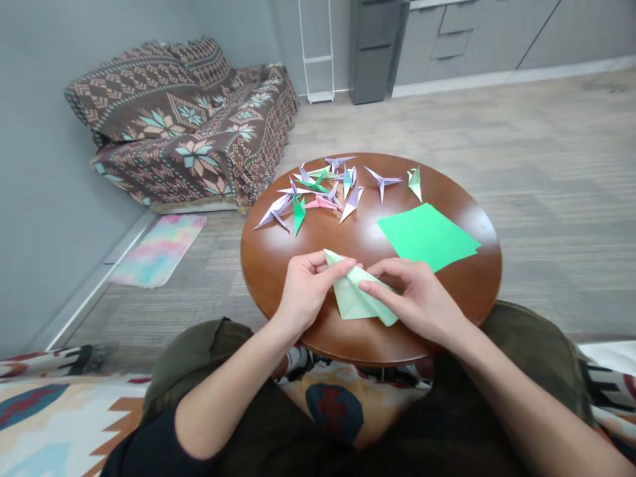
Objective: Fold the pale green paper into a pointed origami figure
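ok so on my remote feed the pale green paper (355, 303) sits right b/w the two hands, over the near side of the round table (271, 268); can't tell if it touches the wood. imo it all hangs on the long axis: slants from a pointy tip far left to near right, so left hand (307, 281) has the far end n right hand (420, 286) is along the right edge. neither's nearer tbh, both r touching it.

grip-wise: left thumb n fingers pinched on the far part, no gap I can see. right = looser-looking pinch, thumb laid on top, fingers round the far side, tips partly hidden so idk how tight.

quick count: 1 pc in the hands. green sheets (430, 232) off to the right, at least 2 b/c a 2nd corner pokes out. folded birds (299, 215) in a far-left cluster, approx 10+, overlapping so no exact no., incl 1 pink bird (324, 203). plus 2 apart, further right: 1 purple bird (382, 182), 1 light green bird (416, 183).
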The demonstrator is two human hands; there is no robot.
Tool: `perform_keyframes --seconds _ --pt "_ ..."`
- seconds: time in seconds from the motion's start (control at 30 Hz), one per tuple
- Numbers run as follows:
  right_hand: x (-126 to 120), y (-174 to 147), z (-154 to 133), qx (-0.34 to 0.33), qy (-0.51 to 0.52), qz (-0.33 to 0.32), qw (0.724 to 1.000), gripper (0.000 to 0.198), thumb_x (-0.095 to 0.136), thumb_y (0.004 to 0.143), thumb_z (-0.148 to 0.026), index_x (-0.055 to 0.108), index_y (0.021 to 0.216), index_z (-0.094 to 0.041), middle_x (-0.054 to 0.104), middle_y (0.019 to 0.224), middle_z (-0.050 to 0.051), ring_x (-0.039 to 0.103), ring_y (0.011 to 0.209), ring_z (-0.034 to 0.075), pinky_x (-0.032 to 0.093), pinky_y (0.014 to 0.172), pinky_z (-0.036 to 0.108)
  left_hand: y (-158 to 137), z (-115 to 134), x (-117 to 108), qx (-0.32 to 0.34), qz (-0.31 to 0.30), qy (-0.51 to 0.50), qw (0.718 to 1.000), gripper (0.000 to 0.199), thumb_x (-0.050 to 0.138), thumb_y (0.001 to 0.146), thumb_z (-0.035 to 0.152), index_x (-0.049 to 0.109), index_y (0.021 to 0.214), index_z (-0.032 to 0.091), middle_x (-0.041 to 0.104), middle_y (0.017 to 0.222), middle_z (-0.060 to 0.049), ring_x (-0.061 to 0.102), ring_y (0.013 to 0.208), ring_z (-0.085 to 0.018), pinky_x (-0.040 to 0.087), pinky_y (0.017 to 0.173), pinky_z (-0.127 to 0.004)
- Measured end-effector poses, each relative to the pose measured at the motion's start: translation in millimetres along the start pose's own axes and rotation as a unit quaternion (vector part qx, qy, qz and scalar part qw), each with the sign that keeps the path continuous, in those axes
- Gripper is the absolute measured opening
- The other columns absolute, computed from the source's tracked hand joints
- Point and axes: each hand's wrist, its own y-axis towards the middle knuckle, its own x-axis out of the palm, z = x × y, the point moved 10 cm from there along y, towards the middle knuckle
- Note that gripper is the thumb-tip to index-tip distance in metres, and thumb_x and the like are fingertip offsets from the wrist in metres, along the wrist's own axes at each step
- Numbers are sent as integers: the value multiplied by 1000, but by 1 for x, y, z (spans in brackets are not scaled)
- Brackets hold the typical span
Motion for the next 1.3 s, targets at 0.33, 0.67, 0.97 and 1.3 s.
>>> perform_keyframes --seconds 0.33,0.67,0.97,1.3 --pt "5 -1 7 19 11 -25 999 23 64 99 -34 75 84 -20 78 83 2 68 78 21 46 74 33 -1 10 0 -34 17 -68 997 24 92 73 34 78 74 15 81 79 -6 77 74 -19 62 71 -28" --pt "3 -2 15 87 109 -3 990 30 67 96 -40 72 76 -18 71 72 1 61 68 17 44 62 27 -3 -10 13 -76 -61 -61 993 27 91 75 29 82 95 16 83 99 -10 77 82 -19 62 79 -29" --pt "5 -4 17 96 142 -9 985 31 68 94 -40 73 75 -17 69 70 1 58 65 15 41 58 26 -4 -8 18 -74 -77 -69 992 32 90 76 33 80 101 16 83 105 -12 79 88 -24 63 82 -34" --pt "11 -4 14 81 142 -30 986 30 64 97 -38 74 79 -17 72 73 1 61 67 17 45 60 27 -2 -12 9 -76 -32 -59 995 28 92 73 33 79 90 14 83 91 -9 77 80 -20 61 77 -31"
